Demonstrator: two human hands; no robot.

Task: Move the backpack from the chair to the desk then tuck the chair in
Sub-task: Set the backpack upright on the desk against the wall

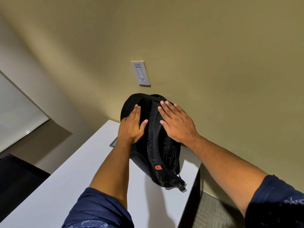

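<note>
A black backpack point(164, 155) with a red logo on one strap stands upright on the white desk point(69, 186), at its far right corner, leaning against the beige wall. My left hand point(133, 125) lies flat on the pack's upper left side, fingers spread. My right hand point(177, 122) rests flat on the upper right side, over a shoulder strap. Neither hand is curled around anything. The chair is out of sight.
A white wall switch plate point(140, 73) sits on the wall just above the pack. A small grommet opening point(113, 143) shows in the desk by my left wrist. Grey carpet point(212, 211) lies right of the desk's edge. A dark shape point(16, 178) lies at the far left.
</note>
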